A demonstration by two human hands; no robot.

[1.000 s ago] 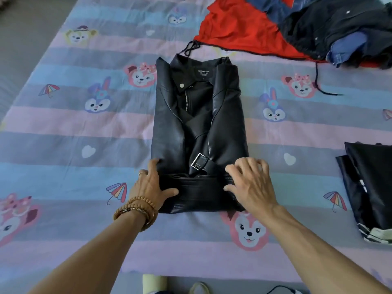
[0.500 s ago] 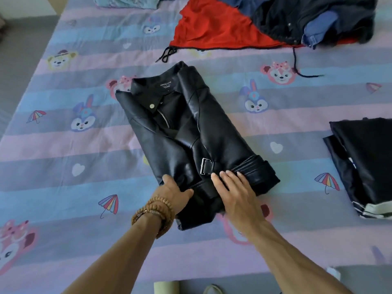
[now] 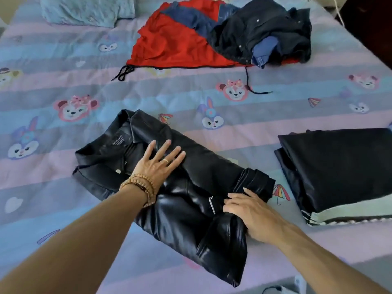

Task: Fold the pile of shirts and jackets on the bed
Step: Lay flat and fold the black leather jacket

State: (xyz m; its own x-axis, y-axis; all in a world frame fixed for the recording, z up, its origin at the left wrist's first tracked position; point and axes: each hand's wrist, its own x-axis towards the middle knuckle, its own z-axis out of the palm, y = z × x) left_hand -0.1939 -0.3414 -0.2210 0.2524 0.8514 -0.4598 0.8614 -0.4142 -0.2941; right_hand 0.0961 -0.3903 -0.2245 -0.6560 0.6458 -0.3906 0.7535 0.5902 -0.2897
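A black leather jacket (image 3: 191, 209), folded into a narrow bundle, lies diagonally on the bed with its collar toward the upper left. My left hand (image 3: 158, 164) presses flat on its chest just below the collar, fingers spread. My right hand (image 3: 248, 211) grips the folded hem near the silver buckle, fingers curled into the leather. At the far side of the bed sits the unfolded pile: a red garment (image 3: 169, 43) with a dark jacket (image 3: 261, 32) and blue clothing on top.
A folded black garment (image 3: 339, 170) with a pale striped edge lies to the right of the jacket. A light blue pillow (image 3: 84, 11) sits at the far left. The cartoon-print bedsheet (image 3: 53, 81) covers the bed; its near edge runs along the bottom.
The jacket has been swung round from upright to a diagonal lie. My left hand moved from the hem up to the chest; my right hand stayed at the hem and took hold of it.
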